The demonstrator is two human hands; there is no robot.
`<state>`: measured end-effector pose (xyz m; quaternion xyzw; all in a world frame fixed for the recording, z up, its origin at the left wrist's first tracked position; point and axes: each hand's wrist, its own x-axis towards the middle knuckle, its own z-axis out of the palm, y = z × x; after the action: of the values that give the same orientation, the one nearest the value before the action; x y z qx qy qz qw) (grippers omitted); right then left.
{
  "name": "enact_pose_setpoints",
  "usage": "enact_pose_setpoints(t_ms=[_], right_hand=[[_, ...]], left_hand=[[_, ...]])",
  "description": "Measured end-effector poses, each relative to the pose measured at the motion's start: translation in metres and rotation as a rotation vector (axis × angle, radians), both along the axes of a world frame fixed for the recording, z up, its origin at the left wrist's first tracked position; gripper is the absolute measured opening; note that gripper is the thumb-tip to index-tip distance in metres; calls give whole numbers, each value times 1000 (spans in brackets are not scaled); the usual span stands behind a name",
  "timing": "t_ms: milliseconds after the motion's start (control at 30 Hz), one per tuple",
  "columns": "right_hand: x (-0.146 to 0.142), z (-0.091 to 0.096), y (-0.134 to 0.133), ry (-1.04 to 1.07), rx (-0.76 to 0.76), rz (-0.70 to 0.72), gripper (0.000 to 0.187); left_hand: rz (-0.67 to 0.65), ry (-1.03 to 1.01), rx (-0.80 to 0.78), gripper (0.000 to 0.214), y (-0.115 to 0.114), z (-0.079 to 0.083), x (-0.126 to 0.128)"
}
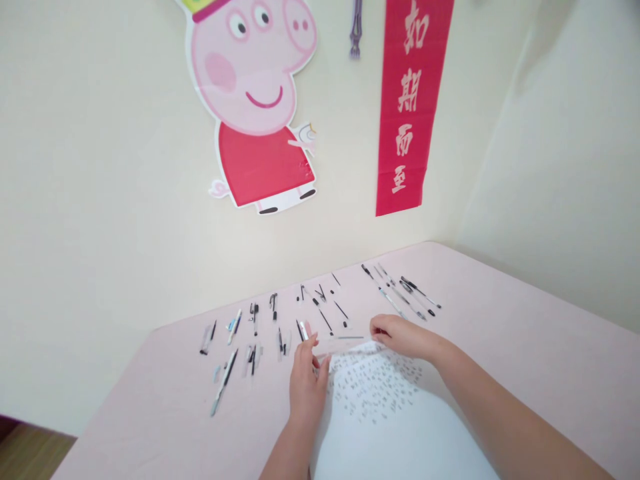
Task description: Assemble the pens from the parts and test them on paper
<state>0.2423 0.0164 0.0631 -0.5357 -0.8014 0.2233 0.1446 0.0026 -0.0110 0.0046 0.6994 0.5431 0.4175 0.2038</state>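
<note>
My left hand [307, 380] is beside the left edge of a white surface with small dark marks [375, 387]; I cannot tell whether it is paper or cloth. Its fingers are bent but apart, with a gap between thumb and forefinger, and I make out nothing in them. At the far edge of that surface, the fingertips of my right hand [400, 335] are pressed together; what they pinch is hidden. A thin grey stick [350, 337] shows just left of these fingertips. A dark pen part [300, 331] is just beyond my left fingers.
The pink tabletop [130, 413] bears several small groups of pen parts. On the left is a long pen [224, 383]; at centre back are black refills and caps [323, 317]; at back right are more pens [420, 292]. A wall [100, 200] stands behind.
</note>
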Motion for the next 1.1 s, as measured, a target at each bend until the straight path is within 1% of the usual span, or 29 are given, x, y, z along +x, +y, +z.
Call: enact_pose_setpoints(t_ms=[33, 67, 133, 167, 267, 367, 500, 633, 833, 1100], right_hand=[[3, -2, 7, -26, 4, -47, 16], [6, -4, 14, -71, 2, -128, 16], [10, -7, 29, -211, 16, -339, 14], [11, -9, 36, -243, 34, -401, 16], [9, -12, 56, -315, 62, -530, 20], [4, -15, 73, -373, 85, -618, 24], [-2, -23, 94, -425, 92, -665, 27], [-7, -31, 109, -454, 75, -660, 27], [-11, -35, 124, -465, 40, -650, 27], [-8, -38, 138, -437, -3, -677, 27]], left_hand=[[11, -1, 6, 41, 0, -1, 0], [12, 3, 8, 41, 0, -2, 0], [-11, 17, -1, 39, 0, -5, 1], [-28, 23, -7, 38, 0, -6, 1], [-67, 29, -31, 37, 0, -9, 2], [-78, 25, -60, 37, -1, -9, 3], [-108, 33, -90, 37, -1, -9, 2], [-135, 61, -134, 38, 0, -11, 1], [-138, 83, -164, 38, 1, -11, 2], [-129, 88, -171, 38, 1, -13, 2]])
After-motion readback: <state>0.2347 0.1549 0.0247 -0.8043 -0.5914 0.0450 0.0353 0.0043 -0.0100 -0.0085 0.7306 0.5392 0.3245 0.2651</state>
